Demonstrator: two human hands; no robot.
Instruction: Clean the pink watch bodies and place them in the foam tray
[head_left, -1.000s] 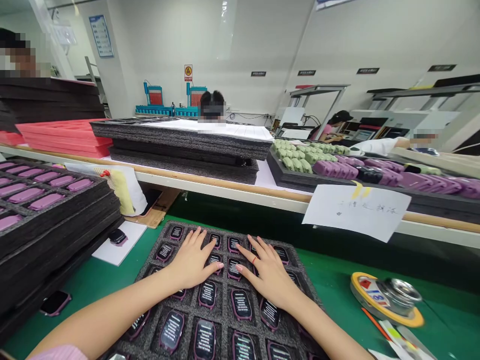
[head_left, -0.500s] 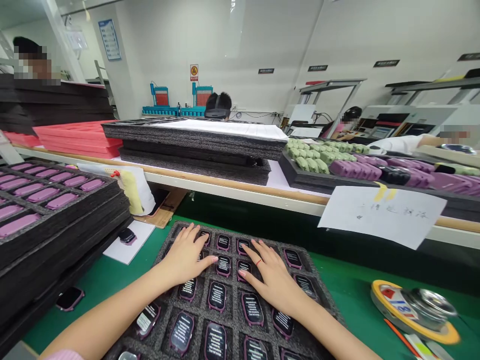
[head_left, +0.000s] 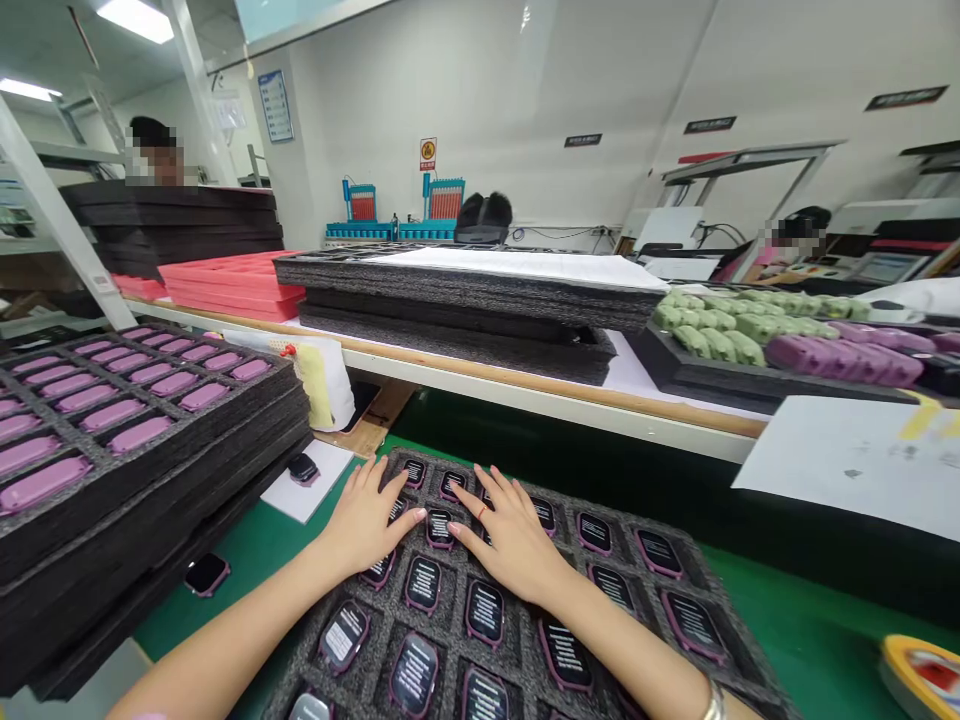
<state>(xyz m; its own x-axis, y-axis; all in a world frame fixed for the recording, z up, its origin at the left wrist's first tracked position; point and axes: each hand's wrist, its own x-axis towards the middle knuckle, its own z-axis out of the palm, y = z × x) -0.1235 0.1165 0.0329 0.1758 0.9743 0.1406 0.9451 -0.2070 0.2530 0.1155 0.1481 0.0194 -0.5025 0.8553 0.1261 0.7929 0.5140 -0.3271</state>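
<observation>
A dark grey foam tray [head_left: 454, 603] lies on the green bench, its pockets holding several purple-framed smartwatches [head_left: 485, 612] with lit text screens. My left hand [head_left: 364, 522] rests palm down over the tray's far left corner, fingers spread and partly covering watches there. My right hand [head_left: 514, 535] lies just to its right, also spread, one fingertip touching a watch [head_left: 452, 485] in the far row. Between the two thumbs sits another lit watch [head_left: 440, 527]. Neither hand grasps anything; the watches under my palms are hidden.
At left rises a stack of foam trays [head_left: 247, 440] with purple cases. A dark watch [head_left: 304, 468] sits on a white pad, another [head_left: 207, 575] on the bench. Across the back runs a shelf [head_left: 525, 405] with more foam. A yellow tape roll [head_left: 919, 675] is at right. Other people sit beyond.
The view has swung left, so the surroundings appear further right. My right hand has shifted left across the tray, from the third watch of the far row to the second. My left hand stays nearly in place.
</observation>
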